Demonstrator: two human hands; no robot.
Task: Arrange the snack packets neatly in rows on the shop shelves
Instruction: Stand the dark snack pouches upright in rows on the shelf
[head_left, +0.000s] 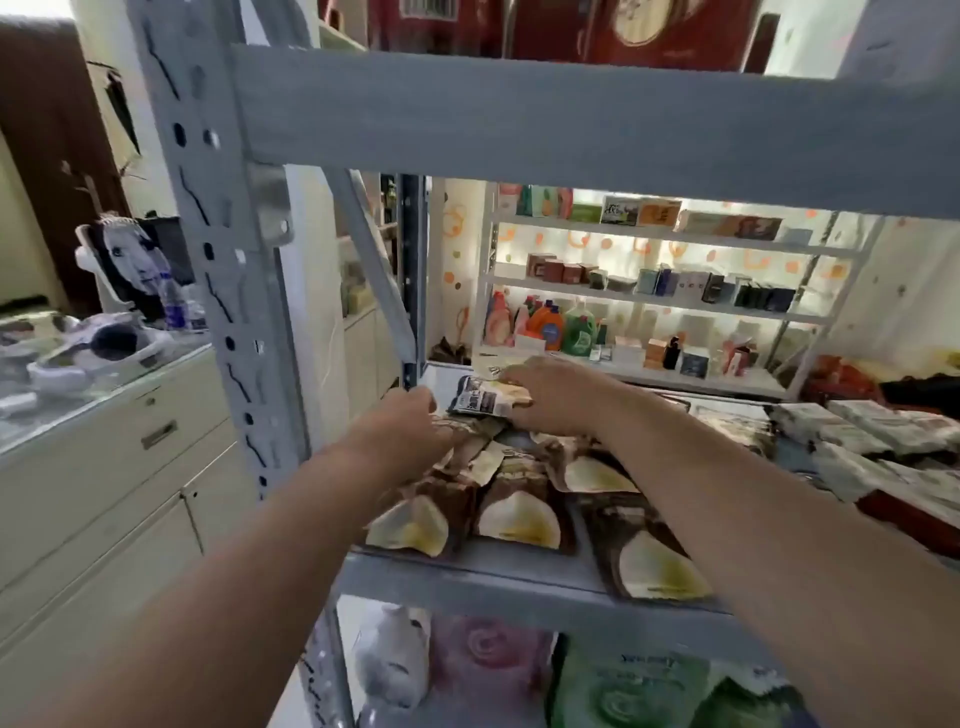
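Several brown-and-cream snack packets (519, 519) lie in loose overlapping rows on the grey metal shelf (493, 569). Both my arms reach into the shelf. My right hand (550, 389) lies on a packet turned back-side up (480, 397) at the far end of the pile, with its fingers curled over the packet's edge. My left hand (415, 423) sits just left of it, fingers curled onto the top of a brown packet (467, 434). How firmly each hand holds its packet is blurred.
A grey upright post (218, 249) and a wide beam (571, 119) frame the opening. White-wrapped packets (862, 436) fill the shelf's right side. Green and pink bags (623, 691) lie on the shelf below. A cabinet (104, 441) stands at the left, a lit display shelf (649, 301) behind.
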